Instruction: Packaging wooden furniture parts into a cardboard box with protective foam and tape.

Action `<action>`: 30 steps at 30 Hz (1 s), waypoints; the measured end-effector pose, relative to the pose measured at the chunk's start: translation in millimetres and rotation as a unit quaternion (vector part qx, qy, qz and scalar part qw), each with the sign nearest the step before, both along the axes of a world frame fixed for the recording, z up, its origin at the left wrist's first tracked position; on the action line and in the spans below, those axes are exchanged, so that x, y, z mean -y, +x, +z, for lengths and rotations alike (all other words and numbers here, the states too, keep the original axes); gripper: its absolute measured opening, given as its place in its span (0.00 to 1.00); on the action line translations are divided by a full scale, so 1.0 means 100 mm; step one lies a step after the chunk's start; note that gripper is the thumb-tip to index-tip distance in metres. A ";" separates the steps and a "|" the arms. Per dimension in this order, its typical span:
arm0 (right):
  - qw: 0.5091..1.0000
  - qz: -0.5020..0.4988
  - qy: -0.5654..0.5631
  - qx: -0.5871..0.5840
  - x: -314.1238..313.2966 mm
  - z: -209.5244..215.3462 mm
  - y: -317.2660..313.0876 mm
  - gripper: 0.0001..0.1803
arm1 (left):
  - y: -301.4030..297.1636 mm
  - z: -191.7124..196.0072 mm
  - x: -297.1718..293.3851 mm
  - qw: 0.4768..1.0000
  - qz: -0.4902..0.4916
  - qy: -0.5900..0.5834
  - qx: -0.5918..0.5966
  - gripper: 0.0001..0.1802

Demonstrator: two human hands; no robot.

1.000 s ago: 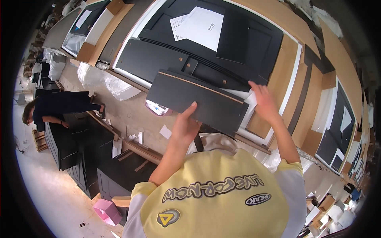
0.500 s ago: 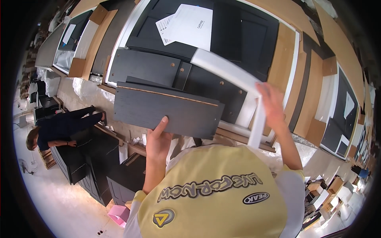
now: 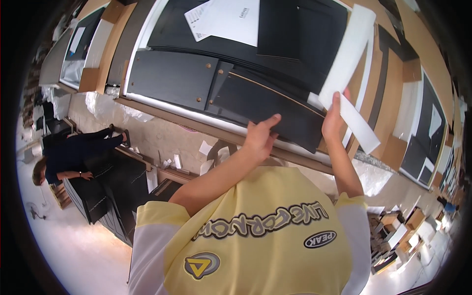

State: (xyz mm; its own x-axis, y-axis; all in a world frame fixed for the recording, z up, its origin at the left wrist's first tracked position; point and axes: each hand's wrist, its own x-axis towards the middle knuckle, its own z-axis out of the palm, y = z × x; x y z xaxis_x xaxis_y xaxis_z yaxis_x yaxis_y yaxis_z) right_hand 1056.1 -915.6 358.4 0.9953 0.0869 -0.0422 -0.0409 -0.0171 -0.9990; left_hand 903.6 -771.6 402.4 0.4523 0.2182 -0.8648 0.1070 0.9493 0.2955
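Observation:
My left hand (image 3: pixel 261 137) grips the lower edge of a dark grey board (image 3: pixel 280 110), its thumb on the face. The board lies tilted low on the right in an open carton, a raw brown edge along its top. My right hand (image 3: pixel 334 120), by the board's right end, is closed on white foam strips (image 3: pixel 350 51); one part rises toward the far side and another slants down to the right. Left of my board lies another dark panel (image 3: pixel 169 78) with round holes. Behind them sit larger black panels (image 3: pixel 314 34) with a white sheet (image 3: pixel 231 22) on top.
Similar cartons with dark panels stand on the left (image 3: pixel 88 34) and right (image 3: pixel 427 132). At the far left a co-worker (image 3: pixel 81 155) leans over black cabinets (image 3: pixel 118 184). Plastic wrap (image 3: pixel 371 177) and foam scraps (image 3: pixel 177 161) lie around, and cardboard boxes (image 3: pixel 398 236) are stacked at lower right.
My left hand has brought the board right and down into the carton, over the right-hand panels. My right hand has swung the foam strips upright, toward the carton's right side.

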 end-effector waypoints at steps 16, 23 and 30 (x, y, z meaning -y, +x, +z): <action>0.948 0.165 -0.155 0.223 -0.14 0.11 0.07 0.25 | -0.03 0.25 -1.37 0.525 -0.423 0.739 0.006 0.38; 0.888 0.348 -0.287 0.089 0.07 0.43 0.10 0.24 | 0.16 -0.05 -1.57 0.339 -0.513 0.779 0.122 0.44; 0.938 0.214 -0.273 -0.009 0.10 0.46 -0.13 0.25 | 0.18 -0.15 -1.49 0.242 -0.535 0.788 0.185 0.45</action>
State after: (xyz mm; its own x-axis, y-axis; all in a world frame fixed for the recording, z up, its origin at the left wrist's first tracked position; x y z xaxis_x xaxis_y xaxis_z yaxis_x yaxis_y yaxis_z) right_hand 1042.6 -925.1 404.1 0.8728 0.4389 -0.2136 0.0697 -0.5451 -0.8355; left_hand 922.0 -622.4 386.9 0.9617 -0.2685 0.0551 -0.2690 -0.8859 0.3779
